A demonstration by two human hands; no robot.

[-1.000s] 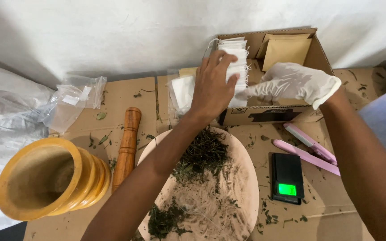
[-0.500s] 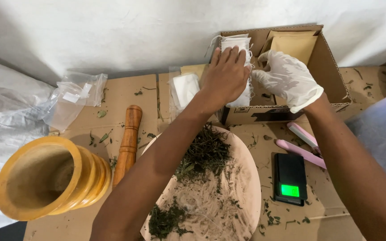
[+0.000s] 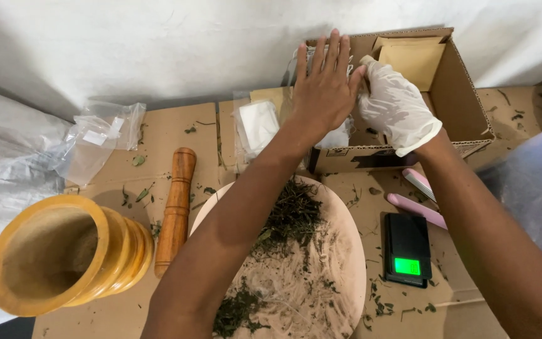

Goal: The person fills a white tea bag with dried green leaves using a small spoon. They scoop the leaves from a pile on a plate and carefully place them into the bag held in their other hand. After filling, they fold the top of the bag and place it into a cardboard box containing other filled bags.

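Note:
My bare left hand lies flat, fingers spread, on a stack of small white bags inside an open cardboard box. My right hand, in a white glove, is curled at the same stack right beside it; the bags are mostly hidden under both hands. Brown paper envelopes stand at the back of the box. Below my arms a round wooden plate carries dried green herbs.
A yellow wooden mortar lies on its side at the left, a wooden pestle beside it. A small black scale with a green display and pink tweezers sit at the right. Clear plastic bags lie at the back left.
Both hands have moved deeper into the box. The left hand went from gripping the bags to pressing flat on them, and the gloved hand came in close against it.

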